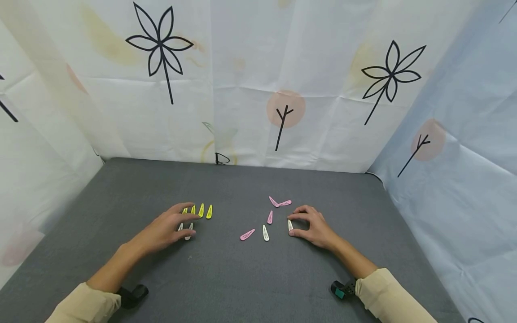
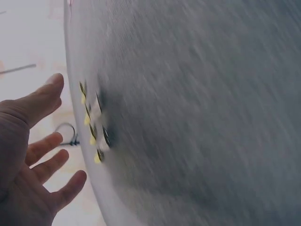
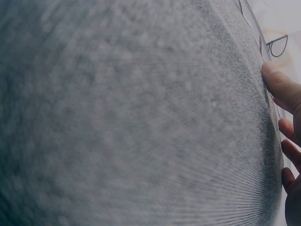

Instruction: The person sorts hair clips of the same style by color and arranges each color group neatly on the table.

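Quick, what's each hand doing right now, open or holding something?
Left hand: open, fingers relaxed, holding nothing.
Right hand: holding a white hair clip between thumb and finger.

Place: booth-like work enclosure; wider building untellable | pale creased sheets [image 1: 242, 49], printed with leaf outlines [image 1: 159, 43], on three sides | plain grey tabletop [image 1: 226, 278] reaching sheets' foot

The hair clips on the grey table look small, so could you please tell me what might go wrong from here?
The left hand hangs close to the yellow clips and could nudge their row askew. The white clip that the right hand pinches is slim and might slip. Two pink clips lie with ends together, so lifting one may drag the other.
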`<state>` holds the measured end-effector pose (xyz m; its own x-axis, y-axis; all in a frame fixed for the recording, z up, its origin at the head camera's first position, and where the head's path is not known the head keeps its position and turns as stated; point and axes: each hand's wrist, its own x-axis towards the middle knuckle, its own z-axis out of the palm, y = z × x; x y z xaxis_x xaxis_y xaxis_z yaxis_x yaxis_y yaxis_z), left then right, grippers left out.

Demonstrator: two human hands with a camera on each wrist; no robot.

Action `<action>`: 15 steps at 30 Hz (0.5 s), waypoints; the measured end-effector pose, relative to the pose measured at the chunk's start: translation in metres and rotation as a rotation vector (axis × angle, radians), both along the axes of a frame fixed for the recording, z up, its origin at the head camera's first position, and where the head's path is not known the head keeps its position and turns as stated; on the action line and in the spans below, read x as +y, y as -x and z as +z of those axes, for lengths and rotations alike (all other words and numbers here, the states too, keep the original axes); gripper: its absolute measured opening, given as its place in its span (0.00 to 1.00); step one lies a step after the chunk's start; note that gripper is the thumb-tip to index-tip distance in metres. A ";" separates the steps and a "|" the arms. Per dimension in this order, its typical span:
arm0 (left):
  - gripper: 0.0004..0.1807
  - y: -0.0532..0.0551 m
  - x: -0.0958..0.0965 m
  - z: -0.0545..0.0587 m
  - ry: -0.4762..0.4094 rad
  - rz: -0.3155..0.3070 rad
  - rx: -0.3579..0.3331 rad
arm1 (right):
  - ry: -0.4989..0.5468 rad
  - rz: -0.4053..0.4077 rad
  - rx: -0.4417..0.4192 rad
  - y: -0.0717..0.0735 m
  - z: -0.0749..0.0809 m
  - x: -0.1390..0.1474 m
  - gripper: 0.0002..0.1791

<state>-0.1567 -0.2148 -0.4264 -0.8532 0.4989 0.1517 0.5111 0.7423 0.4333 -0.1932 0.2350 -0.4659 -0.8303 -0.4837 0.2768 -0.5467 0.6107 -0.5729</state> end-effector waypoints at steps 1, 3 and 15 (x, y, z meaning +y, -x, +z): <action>0.21 0.000 0.004 0.000 -0.003 -0.010 0.012 | 0.001 0.002 0.003 0.000 0.000 0.000 0.21; 0.21 0.001 0.013 0.001 -0.008 -0.026 0.022 | 0.001 0.003 0.009 0.000 -0.001 0.000 0.21; 0.22 0.015 0.087 -0.004 0.011 -0.161 0.123 | -0.004 0.000 -0.010 -0.001 0.003 0.001 0.22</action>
